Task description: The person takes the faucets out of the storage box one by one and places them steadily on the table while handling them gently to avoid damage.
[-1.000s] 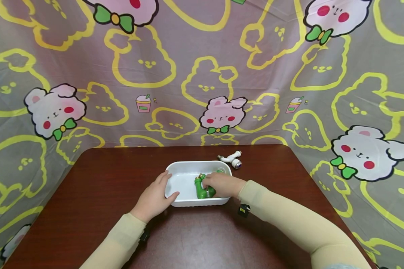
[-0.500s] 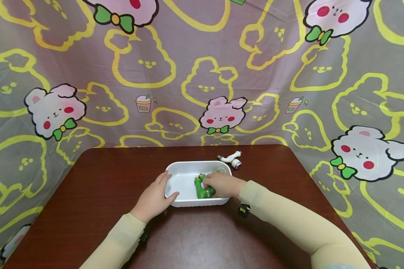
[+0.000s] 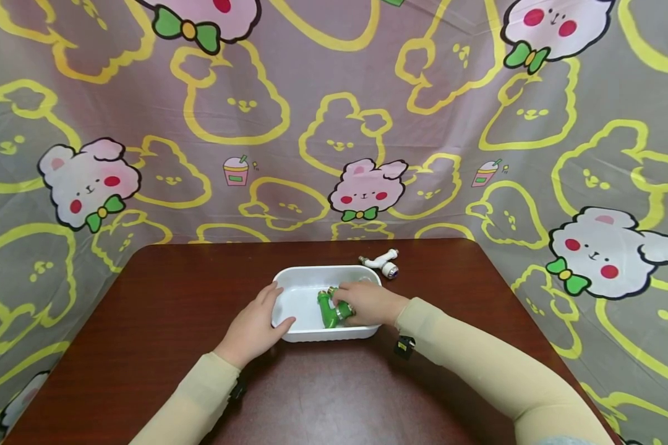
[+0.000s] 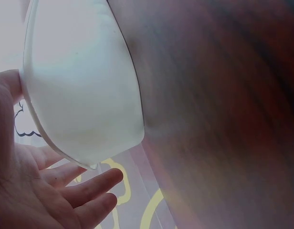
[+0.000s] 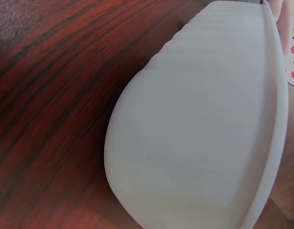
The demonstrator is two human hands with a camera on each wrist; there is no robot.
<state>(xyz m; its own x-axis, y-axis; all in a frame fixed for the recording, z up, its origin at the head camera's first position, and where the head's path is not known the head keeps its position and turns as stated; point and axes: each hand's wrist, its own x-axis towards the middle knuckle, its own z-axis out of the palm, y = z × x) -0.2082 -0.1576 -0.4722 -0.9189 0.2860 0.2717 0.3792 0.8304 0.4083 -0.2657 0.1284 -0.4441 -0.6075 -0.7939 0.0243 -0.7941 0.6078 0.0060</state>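
A white tray [image 3: 305, 334] lies on the table, with green tap-like fittings in its right part. My right hand [image 3: 364, 301] reaches over the tray's right end and grips a green tap [image 3: 330, 315] with a metal band; its fingers hide part of it. Another threaded end [image 3: 332, 290] shows just behind; whether it belongs to a second tap I cannot tell. My left hand [image 3: 256, 324] rests against the tray's left end, thumb at the front rim. In the left wrist view its fingers [image 4: 97, 186] are loosely spread beside the tray wall. The right wrist view shows mostly the tray's outside [image 5: 194, 114].
A white tap [image 3: 381, 262] lies on the table behind the tray's right corner. The dark red-brown table [image 3: 172, 321] runs back to a patterned cloth [image 3: 289, 142], which hangs behind and on both sides.
The green tap has tilted and shifted slightly left in the tray, and more of its right side shows. My right hand has moved slightly with it. My left hand stays at the tray's end.
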